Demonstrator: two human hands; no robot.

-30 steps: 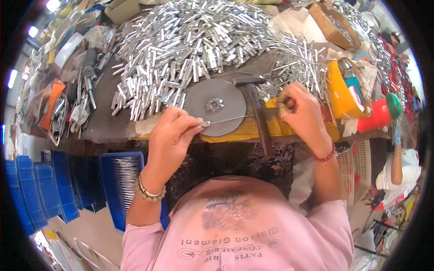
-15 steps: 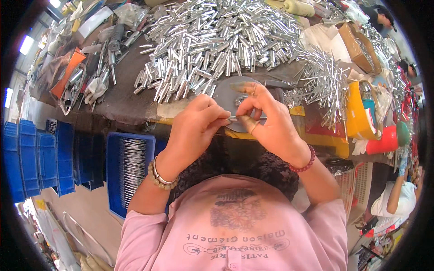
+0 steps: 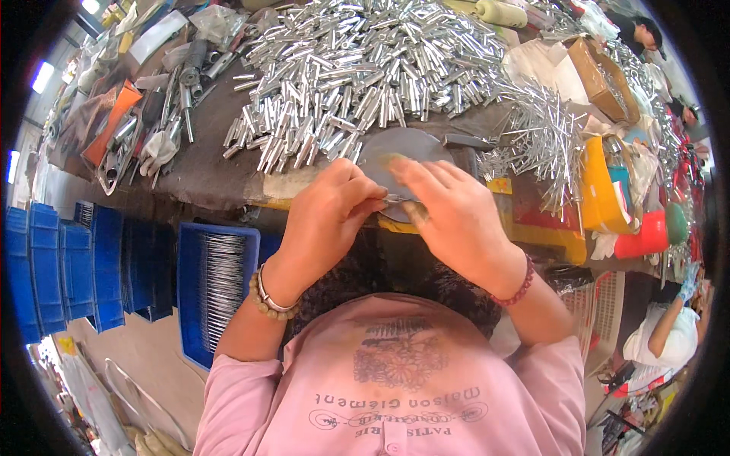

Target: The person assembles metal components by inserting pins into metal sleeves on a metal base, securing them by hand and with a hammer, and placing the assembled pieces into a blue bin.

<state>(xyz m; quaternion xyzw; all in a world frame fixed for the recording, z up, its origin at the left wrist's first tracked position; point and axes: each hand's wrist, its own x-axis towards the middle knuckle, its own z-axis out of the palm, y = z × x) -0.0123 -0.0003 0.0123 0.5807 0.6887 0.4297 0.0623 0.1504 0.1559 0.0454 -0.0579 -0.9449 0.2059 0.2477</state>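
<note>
Both hands meet at the near edge of the workbench [image 3: 205, 178], over a grey round metal disc [image 3: 399, 144]. The left hand [image 3: 327, 213] and right hand [image 3: 449, 213] pinch a small silvery pin [image 3: 394, 199] between fingertips — most of it is hidden by the fingers, so its shape is hard to tell. Behind them lies a heap of shiny metal tubes [image 3: 357, 68]; a blue crate [image 3: 217, 281] of thin rods sits below the edge.

a thin silvery metal pin [image 3: 395, 199] lies roughly level, pinched at both ends between fingertips. it sits just over the near edge of a round grey metal disc [image 3: 403, 148] lying flat.
</note>
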